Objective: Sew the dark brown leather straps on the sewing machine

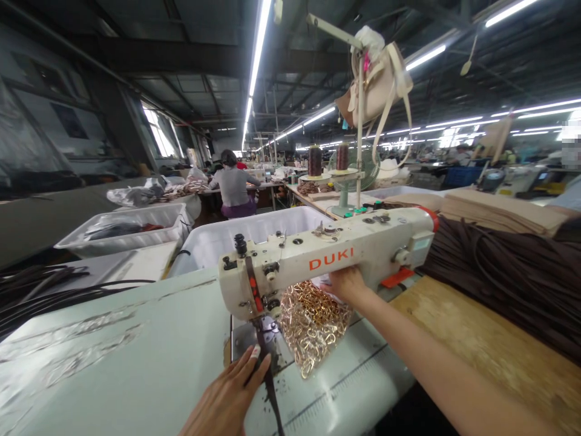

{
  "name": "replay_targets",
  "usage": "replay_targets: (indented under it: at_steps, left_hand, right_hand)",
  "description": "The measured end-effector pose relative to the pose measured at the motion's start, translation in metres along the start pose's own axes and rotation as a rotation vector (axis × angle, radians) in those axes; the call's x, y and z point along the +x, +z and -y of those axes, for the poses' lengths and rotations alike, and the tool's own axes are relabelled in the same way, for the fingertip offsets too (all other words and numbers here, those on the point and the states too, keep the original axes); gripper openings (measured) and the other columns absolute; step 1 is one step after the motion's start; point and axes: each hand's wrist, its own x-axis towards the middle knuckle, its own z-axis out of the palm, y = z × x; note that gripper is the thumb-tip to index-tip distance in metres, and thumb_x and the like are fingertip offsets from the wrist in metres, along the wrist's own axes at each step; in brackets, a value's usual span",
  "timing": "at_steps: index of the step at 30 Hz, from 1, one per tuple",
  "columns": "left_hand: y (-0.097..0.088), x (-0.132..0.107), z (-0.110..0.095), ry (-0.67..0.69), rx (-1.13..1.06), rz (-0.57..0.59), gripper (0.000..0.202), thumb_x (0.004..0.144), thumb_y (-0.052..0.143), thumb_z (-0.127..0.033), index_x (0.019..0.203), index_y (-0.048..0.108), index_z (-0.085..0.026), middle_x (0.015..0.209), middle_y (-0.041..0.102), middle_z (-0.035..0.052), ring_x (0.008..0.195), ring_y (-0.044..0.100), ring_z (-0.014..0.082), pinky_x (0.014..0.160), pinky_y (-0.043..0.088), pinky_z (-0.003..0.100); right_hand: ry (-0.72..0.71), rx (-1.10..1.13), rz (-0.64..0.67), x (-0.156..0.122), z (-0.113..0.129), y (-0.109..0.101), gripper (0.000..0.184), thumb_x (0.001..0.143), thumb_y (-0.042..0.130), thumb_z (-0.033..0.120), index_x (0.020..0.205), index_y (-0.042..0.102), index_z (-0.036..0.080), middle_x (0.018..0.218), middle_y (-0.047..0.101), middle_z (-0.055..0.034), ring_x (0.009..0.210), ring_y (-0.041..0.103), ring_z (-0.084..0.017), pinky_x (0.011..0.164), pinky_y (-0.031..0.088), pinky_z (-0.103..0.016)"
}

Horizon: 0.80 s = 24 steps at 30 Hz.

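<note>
A dark brown strap (271,387) runs from the front of the table to the needle area of the white sewing machine (290,266), marked DUKI. My left hand (231,387) lies on the machine bed beside the strap, fingers stretched out. Its thumb rests over the strap, and a fingertip has a white wrap. Under the machine's arm sits a clear plastic bag (313,327) full of gold metal rings. My right hand (347,284) reaches in at the bag's upper edge; its fingers are mostly hidden there.
Dark straps (481,260) are heaped at right near stacked tan panels (503,212). A large white bin (204,236) stands behind the machine. Thread cones (315,162) and a hanging beige bag (381,91) are on a stand. A person (233,188) sits farther back.
</note>
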Motion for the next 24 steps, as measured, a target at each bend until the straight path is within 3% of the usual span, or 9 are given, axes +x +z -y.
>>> replay_targets:
  at_steps: [4,9,13,15,17,19,21,24]
  left_hand:
    - [0.003,0.001,0.001,0.004,-0.003,0.012,0.099,0.061,0.078,-0.050,0.142,0.035,-0.013,0.148,0.030,0.0154,0.136,0.036,0.0350,0.111,0.033,0.043]
    - [0.003,0.000,0.002,-0.011,0.003,0.015,0.103,0.059,0.079,-0.051,0.143,0.034,-0.013,0.149,0.027,0.0158,0.137,0.033,0.0343,0.112,0.032,0.043]
    - [0.005,-0.003,0.006,0.016,-0.008,0.007,0.102,0.063,0.077,-0.055,0.143,0.032,-0.011,0.149,0.026,0.0175,0.138,0.032,0.0335,0.112,0.031,0.043]
    - [0.010,-0.003,0.009,0.029,-0.022,0.004,0.103,0.063,0.076,-0.059,0.143,0.032,-0.012,0.150,0.025,0.0177,0.138,0.031,0.0332,0.112,0.031,0.043]
    - [0.016,-0.001,0.013,0.050,-0.037,-0.003,0.108,0.062,0.072,-0.068,0.144,0.030,-0.012,0.151,0.021,0.0179,0.139,0.028,0.0333,0.113,0.029,0.045]
    - [0.021,0.002,0.016,0.073,-0.044,0.005,0.111,0.061,0.070,-0.072,0.145,0.029,-0.012,0.151,0.019,0.0185,0.139,0.027,0.0336,0.113,0.028,0.046]
    - [0.023,0.003,0.016,0.075,-0.032,0.015,0.110,0.059,0.075,-0.066,0.144,0.030,-0.012,0.150,0.021,0.0187,0.139,0.029,0.0342,0.112,0.029,0.046]
    - [0.017,0.002,0.012,0.063,-0.006,0.005,0.108,0.058,0.079,-0.060,0.143,0.032,-0.012,0.149,0.024,0.0191,0.137,0.033,0.0353,0.110,0.033,0.046]
  right_hand:
    - [0.081,-0.045,0.036,-0.022,0.006,-0.006,0.027,0.093,0.061,0.035,0.092,0.066,0.009,0.093,0.067,-0.0104,0.089,0.064,-0.021,0.078,0.052,-0.037]
    - [0.167,-0.051,-0.004,-0.037,0.006,-0.016,0.026,0.094,0.055,0.026,0.090,0.067,0.003,0.084,0.066,-0.0211,0.083,0.065,-0.031,0.063,0.053,-0.039]
    - [0.176,-0.046,-0.078,-0.056,0.024,-0.027,0.019,0.091,0.054,0.017,0.103,0.064,0.005,0.103,0.062,-0.0241,0.086,0.064,-0.032,0.060,0.054,-0.038]
    - [0.019,-0.005,-0.116,-0.073,0.043,-0.026,0.031,0.086,0.061,0.016,0.117,0.059,0.012,0.123,0.056,-0.0190,0.104,0.059,-0.032,0.062,0.056,-0.035]
    - [-0.355,0.101,-0.145,-0.090,0.062,-0.017,0.046,0.084,0.066,0.023,0.128,0.052,0.020,0.135,0.051,-0.0119,0.121,0.050,-0.030,0.068,0.057,-0.033]
    - [-0.654,0.193,-0.146,-0.101,0.076,-0.004,0.043,0.090,0.061,0.030,0.131,0.049,0.023,0.140,0.048,-0.0081,0.130,0.041,-0.027,0.074,0.057,-0.033]
    - [-0.727,0.228,-0.117,-0.103,0.080,0.008,0.034,0.095,0.055,0.029,0.129,0.050,0.024,0.143,0.046,-0.0037,0.133,0.037,-0.025,0.076,0.056,-0.032]
    - [-0.678,0.253,-0.076,-0.093,0.071,0.018,0.028,0.097,0.053,0.025,0.124,0.054,0.028,0.143,0.047,0.0025,0.134,0.036,-0.022,0.082,0.055,-0.032]
